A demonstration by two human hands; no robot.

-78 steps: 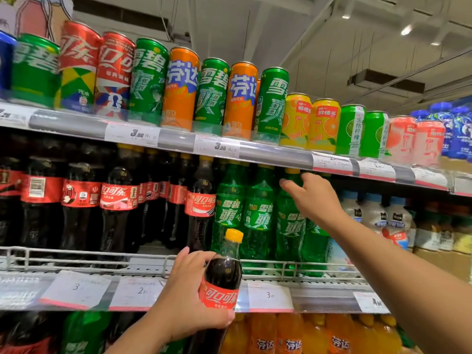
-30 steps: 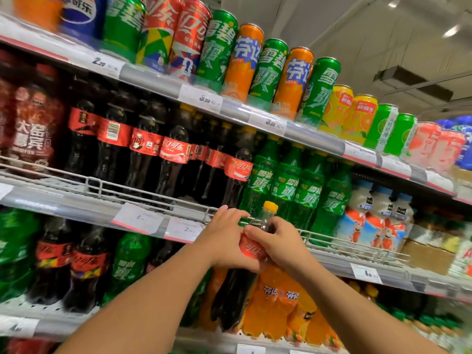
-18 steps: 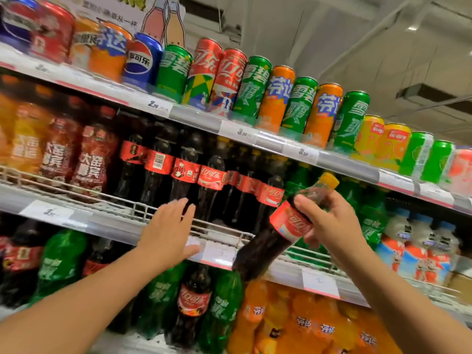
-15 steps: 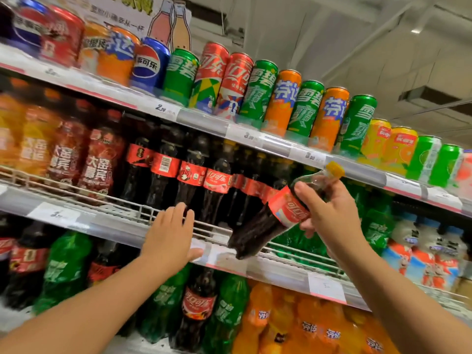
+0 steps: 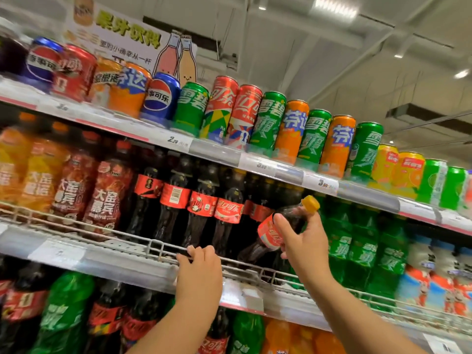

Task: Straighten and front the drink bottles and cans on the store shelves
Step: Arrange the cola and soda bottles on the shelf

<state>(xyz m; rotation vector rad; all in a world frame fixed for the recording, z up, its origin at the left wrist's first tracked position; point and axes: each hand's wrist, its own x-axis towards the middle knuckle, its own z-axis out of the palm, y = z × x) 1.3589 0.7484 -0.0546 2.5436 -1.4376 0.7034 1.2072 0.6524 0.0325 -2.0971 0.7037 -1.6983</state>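
right hand [image 5: 305, 247] grips tilted cola bottle [image 5: 270, 232]; left hand [image 5: 200, 273] on rail [image 5: 102, 232]

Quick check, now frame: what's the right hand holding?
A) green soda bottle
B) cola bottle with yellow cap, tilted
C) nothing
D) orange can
B: the right hand grips a tilted cola bottle with a red label and yellow cap, base toward the middle shelf; the left hand rests on the wire rail.

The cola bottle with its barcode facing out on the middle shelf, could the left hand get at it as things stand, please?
Probably yes. The left hand rests on the wire rail, holding nothing, and the barcode bottle stands in the front row just above, with only that low rail between.
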